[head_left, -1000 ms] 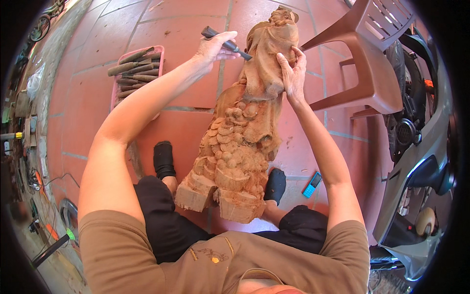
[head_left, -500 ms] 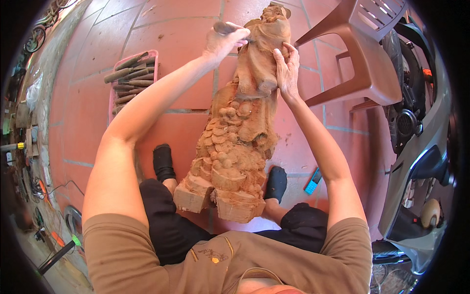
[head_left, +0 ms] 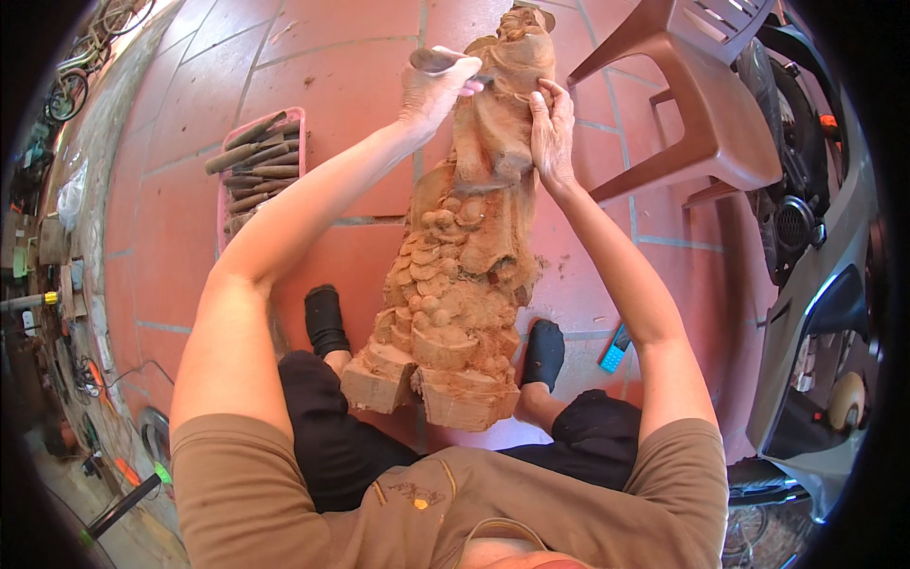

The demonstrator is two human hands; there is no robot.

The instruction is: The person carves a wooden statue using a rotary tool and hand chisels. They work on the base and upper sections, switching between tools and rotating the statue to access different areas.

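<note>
One wooden statue (head_left: pixel 464 237): left hand (head_left: pixel 431 90) fingers clamped on one chisel (head_left: pixel 431 62), right hand (head_left: pixel 552 133) fingers together flat against it, one pink tray (head_left: pixel 296 119) of chisels beside.

From my remote view I can pick out only one item of that kind, a small flat rectangular blue box (head_left: pixel 614 350) lying on the red floor tiles (head_left: pixel 332 76), its printing too small to make out.

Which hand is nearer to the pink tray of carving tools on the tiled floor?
Left. The left hand, gripping a chisel, is right of the pink tray. The right hand rests on the wooden statue, farther right.
</note>
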